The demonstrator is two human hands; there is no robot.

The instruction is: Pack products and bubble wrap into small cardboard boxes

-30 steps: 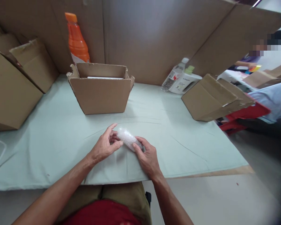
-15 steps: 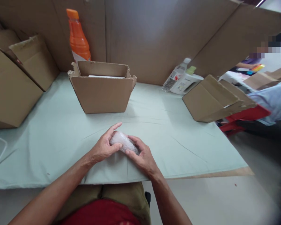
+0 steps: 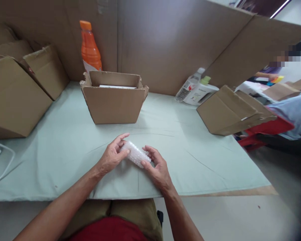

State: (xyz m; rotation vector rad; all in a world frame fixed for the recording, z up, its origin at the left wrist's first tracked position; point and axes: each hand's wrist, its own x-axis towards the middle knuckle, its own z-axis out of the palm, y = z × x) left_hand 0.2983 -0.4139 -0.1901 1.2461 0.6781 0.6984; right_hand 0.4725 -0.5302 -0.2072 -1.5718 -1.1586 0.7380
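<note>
A small roll of bubble wrap [image 3: 135,154] lies between my two hands just above the pale green table cover [image 3: 65,147]. My left hand [image 3: 112,154] pinches its left end with thumb and fingers, the index finger stretched out above. My right hand [image 3: 157,167] grips the right end, fingers curled around it. What the wrap contains is hidden.
An open cardboard box [image 3: 114,98] stands behind the hands, an orange bottle [image 3: 90,48] behind it. Cardboard boxes [image 3: 17,87] sit at left, another box [image 3: 228,110] at right, a clear bottle [image 3: 188,87] and white container [image 3: 200,93] by the cardboard wall. A white cable [image 3: 2,160] lies far left.
The bubble-wrapped roll has been turned a little between my hands, which shifted slightly together and back. The view has tilted a bit; nothing else moved.
</note>
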